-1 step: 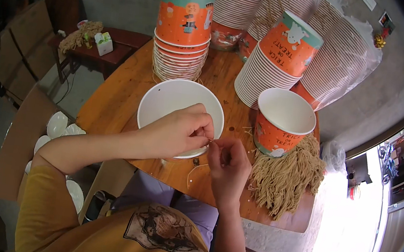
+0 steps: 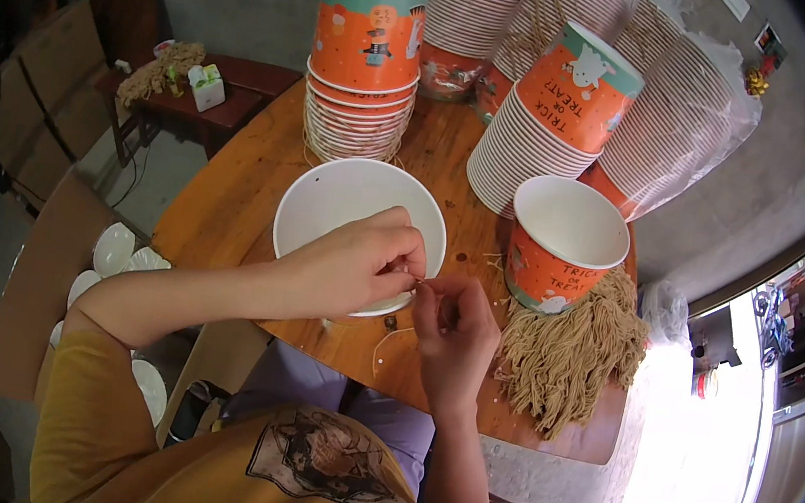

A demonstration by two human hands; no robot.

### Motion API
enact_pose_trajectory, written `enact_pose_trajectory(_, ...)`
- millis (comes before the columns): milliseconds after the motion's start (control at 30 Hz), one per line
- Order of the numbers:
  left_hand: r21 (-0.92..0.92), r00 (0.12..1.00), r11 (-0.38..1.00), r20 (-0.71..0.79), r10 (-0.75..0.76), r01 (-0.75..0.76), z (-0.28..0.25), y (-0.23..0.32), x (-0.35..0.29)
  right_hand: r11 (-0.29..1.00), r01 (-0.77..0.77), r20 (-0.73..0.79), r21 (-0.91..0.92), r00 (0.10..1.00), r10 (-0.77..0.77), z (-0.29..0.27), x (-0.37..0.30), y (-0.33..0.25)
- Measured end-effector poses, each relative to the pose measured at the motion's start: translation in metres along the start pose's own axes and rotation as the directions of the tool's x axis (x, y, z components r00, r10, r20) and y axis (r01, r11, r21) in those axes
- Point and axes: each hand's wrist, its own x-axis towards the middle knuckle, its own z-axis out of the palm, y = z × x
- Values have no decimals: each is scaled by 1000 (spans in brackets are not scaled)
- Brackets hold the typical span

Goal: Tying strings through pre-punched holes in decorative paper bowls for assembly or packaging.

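A paper bucket (image 2: pixel 329 192) with a white inside stands on the table before me, its mouth tilted toward me. My left hand (image 2: pixel 361 262) reaches across its opening, thumb and fingers pinched at the right side of the rim. There my right hand (image 2: pixel 458 334) meets it, fingertips also pinched. Between them is a bit of thin tan cord, mostly hidden by the fingers. A loose length of cord (image 2: pixel 377 349) with a small pale tip hangs below, by the table edge. To the right lies a bundle of tan cords (image 2: pixel 570 363), partly beneath an upright orange bucket (image 2: pixel 547 264).
Behind stand a stack of upturned buckets with cords (image 2: pixel 367 46) and a leaning stack (image 2: pixel 549 119). Bagged stacks (image 2: pixel 681 115) line the wall. At left are a low red bench (image 2: pixel 253 77) and a cardboard box (image 2: pixel 39 307) holding white bowl-like pieces.
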Motion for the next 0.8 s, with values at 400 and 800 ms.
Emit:
enact_pose_trajectory(400,-185,978,961,12,-207,205,3,5,0,983,158,-32,-91,986,-161,3,-5,-1)
enact_pose_trajectory(800,-254,991,958,58,-118,129,3,7,3,904,-196,-9,379,976,216,7,-5,3)
